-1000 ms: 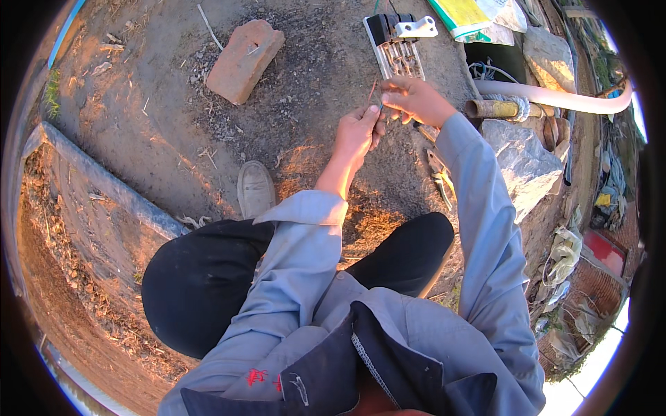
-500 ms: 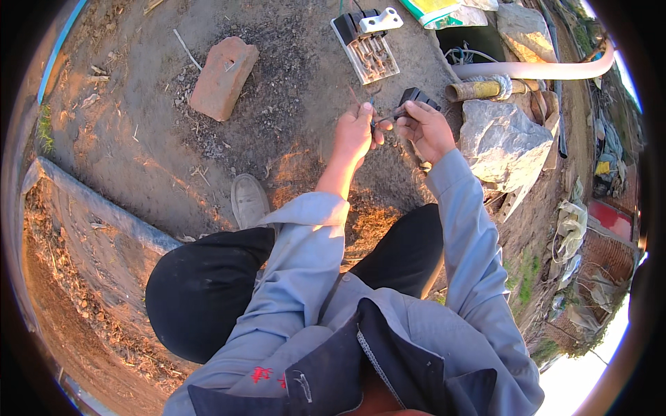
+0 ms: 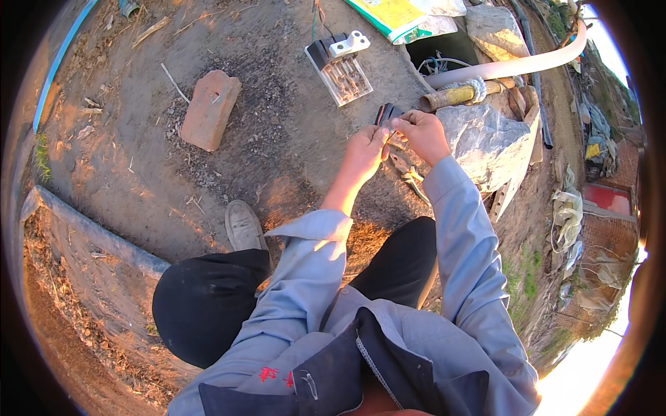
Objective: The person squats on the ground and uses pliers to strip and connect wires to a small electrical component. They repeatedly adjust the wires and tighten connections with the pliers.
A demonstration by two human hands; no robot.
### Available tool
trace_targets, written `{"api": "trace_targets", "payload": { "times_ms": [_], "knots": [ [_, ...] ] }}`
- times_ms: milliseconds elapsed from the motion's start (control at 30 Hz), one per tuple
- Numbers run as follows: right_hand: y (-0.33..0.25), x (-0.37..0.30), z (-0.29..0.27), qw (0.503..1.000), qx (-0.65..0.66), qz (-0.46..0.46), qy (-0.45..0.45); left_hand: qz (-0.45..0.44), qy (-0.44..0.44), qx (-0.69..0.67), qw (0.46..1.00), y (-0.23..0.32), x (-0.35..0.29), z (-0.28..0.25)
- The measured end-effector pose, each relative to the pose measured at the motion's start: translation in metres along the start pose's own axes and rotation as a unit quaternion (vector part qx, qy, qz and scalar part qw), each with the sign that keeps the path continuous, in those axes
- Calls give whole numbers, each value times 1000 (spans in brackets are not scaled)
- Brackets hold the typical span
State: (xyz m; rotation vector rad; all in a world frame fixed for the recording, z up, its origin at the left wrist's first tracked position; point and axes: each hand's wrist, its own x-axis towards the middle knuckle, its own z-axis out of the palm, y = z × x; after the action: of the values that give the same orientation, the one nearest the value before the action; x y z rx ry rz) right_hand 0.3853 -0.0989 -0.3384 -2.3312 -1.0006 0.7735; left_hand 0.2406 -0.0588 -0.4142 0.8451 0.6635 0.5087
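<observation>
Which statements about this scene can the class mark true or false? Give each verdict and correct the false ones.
1. The brick lies to the left of the left hand. True.
2. Pliers lie near the right hand. True.
3. The two hands are far apart. False: they are close together.
4. The left hand holds the knife switch. False: the knife switch lies on the ground, beyond both hands.
5. The pale hose crosses the lower left. False: the pale hose curves across the upper right.
</observation>
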Motion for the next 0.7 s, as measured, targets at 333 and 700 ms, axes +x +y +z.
{"api": "trace_targets", "payload": {
  "times_ms": [333, 700],
  "knots": [
    [-11, -13, -49, 984, -51, -29, -168, 28, -16, 66, 997, 8, 7, -11],
    [-6, 20, -33, 905, -319, -228, 164, -6, 13, 94, 995, 33, 8, 33]
  ]
}}
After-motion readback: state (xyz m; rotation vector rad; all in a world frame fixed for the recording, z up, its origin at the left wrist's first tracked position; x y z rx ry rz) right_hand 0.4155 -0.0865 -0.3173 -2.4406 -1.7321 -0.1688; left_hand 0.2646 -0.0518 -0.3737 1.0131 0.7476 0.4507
